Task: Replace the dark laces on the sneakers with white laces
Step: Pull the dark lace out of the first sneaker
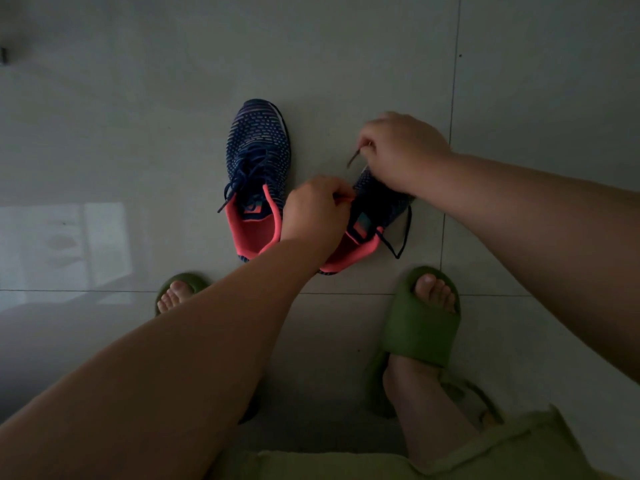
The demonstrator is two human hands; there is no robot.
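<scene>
Two navy knit sneakers with coral linings stand side by side on the tiled floor. The left sneaker (258, 168) still carries its dark lace (242, 178), loosely tied. Both my hands work over the right sneaker (372, 216), which they largely cover. My left hand (313, 209) pinches a bit of lace near the tongue. My right hand (401, 150) sits above the toe end and pinches a dark lace end (354, 158) pulled up and out. Another stretch of dark lace (403, 237) hangs loose down that shoe's right side. No white lace is in view.
My feet in green slides (420, 323) stand just in front of the sneakers, the left one (181, 284) half hidden under my forearm. Pale glossy floor tiles (346, 64) spread all around, with a bright window reflection (69, 244) at the left.
</scene>
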